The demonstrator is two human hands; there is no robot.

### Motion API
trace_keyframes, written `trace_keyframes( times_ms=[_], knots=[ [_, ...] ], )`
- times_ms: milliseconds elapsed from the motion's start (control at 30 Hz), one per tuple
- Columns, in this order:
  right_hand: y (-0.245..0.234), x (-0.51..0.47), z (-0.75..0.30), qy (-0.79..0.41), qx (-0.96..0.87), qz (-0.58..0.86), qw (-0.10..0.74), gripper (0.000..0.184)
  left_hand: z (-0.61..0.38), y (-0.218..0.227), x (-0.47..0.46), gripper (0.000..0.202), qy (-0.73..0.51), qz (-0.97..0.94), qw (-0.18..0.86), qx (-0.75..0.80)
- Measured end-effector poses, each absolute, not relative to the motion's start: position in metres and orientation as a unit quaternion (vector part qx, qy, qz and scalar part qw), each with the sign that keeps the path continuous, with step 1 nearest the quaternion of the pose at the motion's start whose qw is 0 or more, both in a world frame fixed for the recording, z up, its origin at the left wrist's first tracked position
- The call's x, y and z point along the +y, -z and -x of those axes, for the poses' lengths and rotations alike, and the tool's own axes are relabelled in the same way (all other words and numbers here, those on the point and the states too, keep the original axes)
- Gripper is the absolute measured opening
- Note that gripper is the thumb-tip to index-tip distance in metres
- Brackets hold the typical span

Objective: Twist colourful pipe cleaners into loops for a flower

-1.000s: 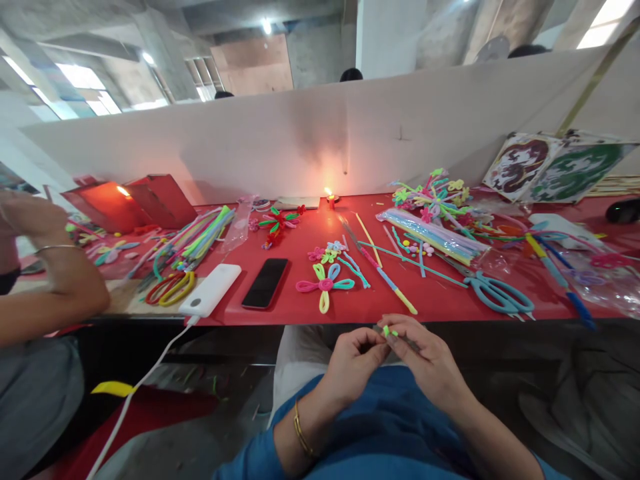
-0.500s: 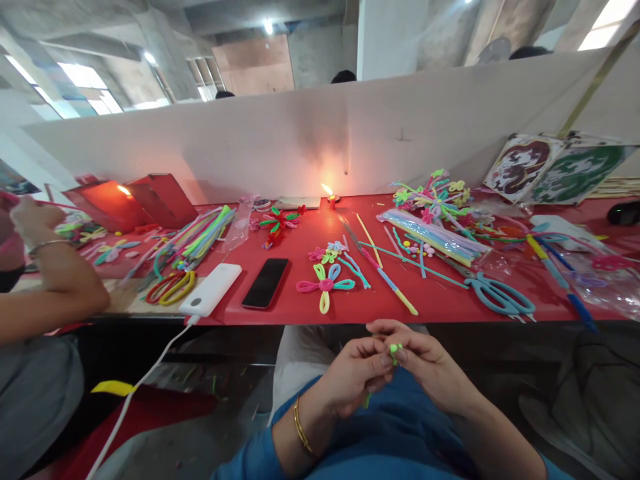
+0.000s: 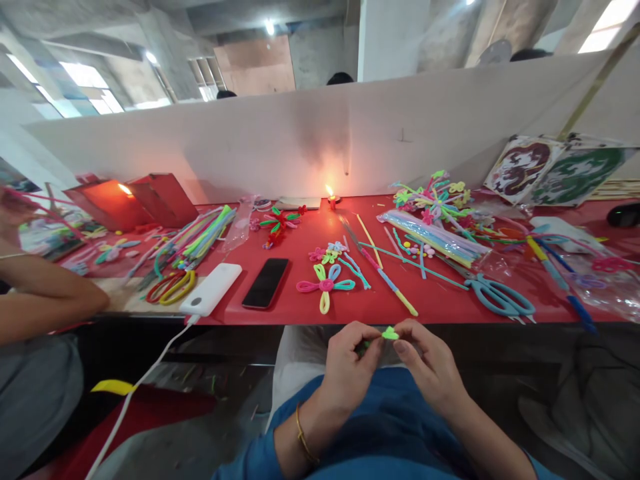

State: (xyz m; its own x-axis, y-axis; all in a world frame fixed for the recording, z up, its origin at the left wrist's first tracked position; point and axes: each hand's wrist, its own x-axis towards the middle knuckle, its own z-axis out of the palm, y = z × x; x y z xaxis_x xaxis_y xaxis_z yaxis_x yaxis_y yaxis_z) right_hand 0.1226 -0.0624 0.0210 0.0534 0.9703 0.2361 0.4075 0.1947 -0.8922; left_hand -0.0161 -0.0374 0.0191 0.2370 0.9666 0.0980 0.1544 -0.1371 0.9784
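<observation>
Between my two hands, just off the table's front edge, is a small piece of bright green pipe cleaner (image 3: pixel 390 333). My left hand (image 3: pixel 353 367) is closed on it, with more green showing inside the curled fingers. The thumb and forefinger of my right hand (image 3: pixel 430 363) pinch its other side. How the green piece is bent is too small to make out. On the table beyond lies a pipe-cleaner flower (image 3: pixel 326 285) with pink, green, blue and yellow loops. Smaller flowers (image 3: pixel 334 251) lie behind it, and a multicoloured twisted stick (image 3: pixel 395 288) is to its right.
A lit candle (image 3: pixel 331 197) burns at the back of the red table (image 3: pixel 300 227). Blue-handled scissors (image 3: pixel 500 293), a phone (image 3: pixel 265 283), a white power bank (image 3: pixel 211 291) with cable, and a bagged pipe-cleaner bundle (image 3: pixel 435 235) lie around. A co-worker's arm (image 3: pixel 50 287) rests at left.
My hands have moved slightly up and apart, from overlapping to fingertip to fingertip. The green piece now shows more between them. The co-worker's raised hand at left has moved toward the left edge.
</observation>
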Motion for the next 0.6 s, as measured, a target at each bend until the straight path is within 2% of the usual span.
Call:
trace_keyframes(
  times_ms=[133, 267, 400, 600],
  knots=[
    [-0.0230, -0.0619, -0.1196, -0.285, -0.608, 0.579, 0.462, 0.019, 0.0189, -0.0192, -0.0394, 0.015, -0.436, -0.695, 0.384, 0.424],
    [-0.0198, -0.0612, -0.1207, -0.333, -0.602, 0.571, 0.448, 0.020, 0.0180, -0.0181, -0.0392, 0.016, -0.437, -0.673, 0.411, 0.432],
    [-0.0191, -0.0587, -0.1239, -0.401, -0.581, 0.548, 0.448, 0.018, 0.0147, -0.0166, -0.0368, 0.019, -0.408, -0.569, 0.570, 0.431],
    [-0.0191, -0.0528, -0.1291, -0.465, -0.586, 0.469, 0.470, 0.015, 0.0150, -0.0175, -0.0333, 0.027, -0.346, -0.379, 0.797, 0.320]
  ],
)
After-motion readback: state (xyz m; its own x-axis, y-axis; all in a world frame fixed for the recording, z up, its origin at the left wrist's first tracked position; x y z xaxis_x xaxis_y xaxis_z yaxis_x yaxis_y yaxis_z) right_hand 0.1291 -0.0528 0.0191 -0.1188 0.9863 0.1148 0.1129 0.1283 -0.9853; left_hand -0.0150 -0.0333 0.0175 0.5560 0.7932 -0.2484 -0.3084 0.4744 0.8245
